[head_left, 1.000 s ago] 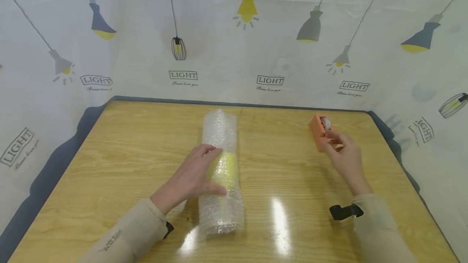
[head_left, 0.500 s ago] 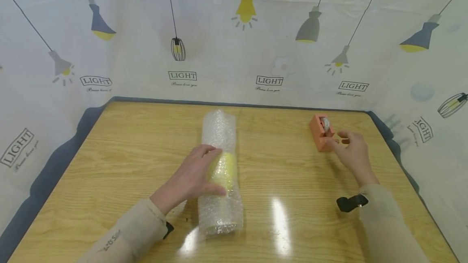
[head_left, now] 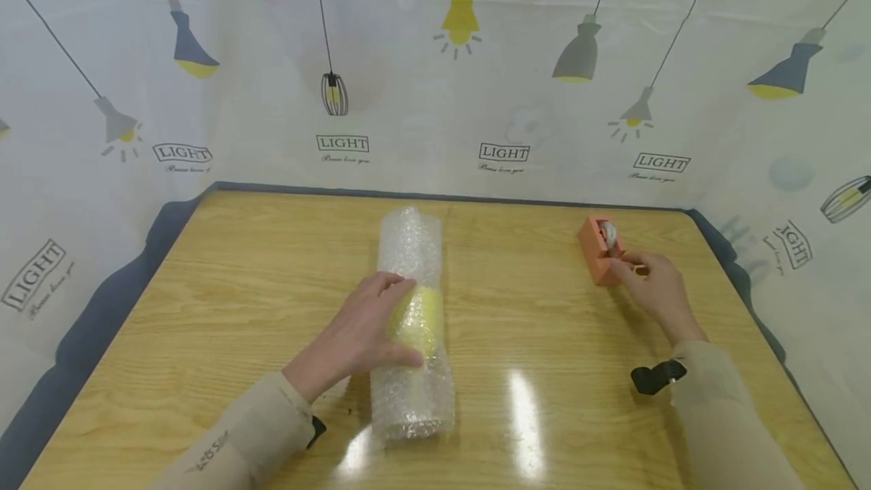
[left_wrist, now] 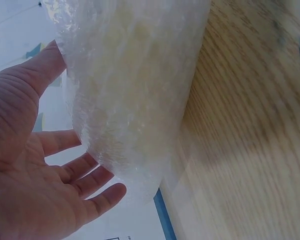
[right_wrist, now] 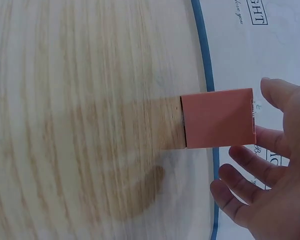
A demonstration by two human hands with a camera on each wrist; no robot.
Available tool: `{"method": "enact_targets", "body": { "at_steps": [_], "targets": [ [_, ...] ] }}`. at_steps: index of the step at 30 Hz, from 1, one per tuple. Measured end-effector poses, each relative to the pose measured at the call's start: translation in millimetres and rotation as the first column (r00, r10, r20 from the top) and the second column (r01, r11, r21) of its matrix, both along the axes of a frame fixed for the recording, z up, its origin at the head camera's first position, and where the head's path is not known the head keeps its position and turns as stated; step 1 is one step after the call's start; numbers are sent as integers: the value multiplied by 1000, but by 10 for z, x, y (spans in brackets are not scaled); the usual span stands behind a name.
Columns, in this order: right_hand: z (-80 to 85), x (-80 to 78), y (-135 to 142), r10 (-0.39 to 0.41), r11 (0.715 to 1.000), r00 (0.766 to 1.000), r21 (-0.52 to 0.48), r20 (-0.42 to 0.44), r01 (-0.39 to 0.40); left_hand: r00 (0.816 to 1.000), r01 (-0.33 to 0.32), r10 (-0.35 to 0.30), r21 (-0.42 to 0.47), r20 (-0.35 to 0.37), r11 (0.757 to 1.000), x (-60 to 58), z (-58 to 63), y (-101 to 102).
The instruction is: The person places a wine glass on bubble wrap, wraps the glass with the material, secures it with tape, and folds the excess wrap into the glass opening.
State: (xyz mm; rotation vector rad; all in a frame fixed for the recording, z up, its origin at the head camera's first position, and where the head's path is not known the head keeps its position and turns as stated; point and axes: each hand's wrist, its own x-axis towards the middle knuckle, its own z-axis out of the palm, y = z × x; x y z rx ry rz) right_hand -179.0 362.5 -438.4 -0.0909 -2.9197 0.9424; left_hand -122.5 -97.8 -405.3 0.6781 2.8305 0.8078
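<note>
A roll of bubble wrap [head_left: 410, 248] with something yellow inside lies lengthwise near the table's middle. My left hand [head_left: 364, 331] rests on its left side and top, thumb and forefinger spread. In the left wrist view, the fingertips of the left hand [left_wrist: 45, 170] touch the wrap [left_wrist: 135, 85], fingers loosely bent. An orange tape dispenser [head_left: 595, 255] with a clear tape roll [head_left: 608, 234] stands at the back right. My right hand [head_left: 656, 289] is at its front end, fingertips by the cutting edge. From the right wrist, thumb and forefinger of the right hand [right_wrist: 275, 185] appear apart beside the dispenser [right_wrist: 219, 119].
The wooden table [head_left: 272, 248] has a dark blue edge along the back and sides. Behind it hangs a white cloth [head_left: 408, 97] printed with lamps. A black strap [head_left: 658, 377] sits on the right wrist.
My right hand has drawn back a little towards the right from the tape roll, then its forefinger has lowered near the dispenser's front. My left hand and the bubble wrap have stayed put.
</note>
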Motion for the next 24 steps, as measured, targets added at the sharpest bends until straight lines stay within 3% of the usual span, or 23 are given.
{"method": "enact_targets", "body": {
  "at_steps": [18, 24],
  "targets": [
    [10, -42, -141, -17, 994, 986, 100, -164, 34, 1000, 4, -4, 19, -21, 1000, 28, 6, -3],
    [39, -53, -217, -60, 993, 986, 89, -158, 75, 1000, 2, -2, 23, -12, 1000, 36, 6, -5]
  ]
}}
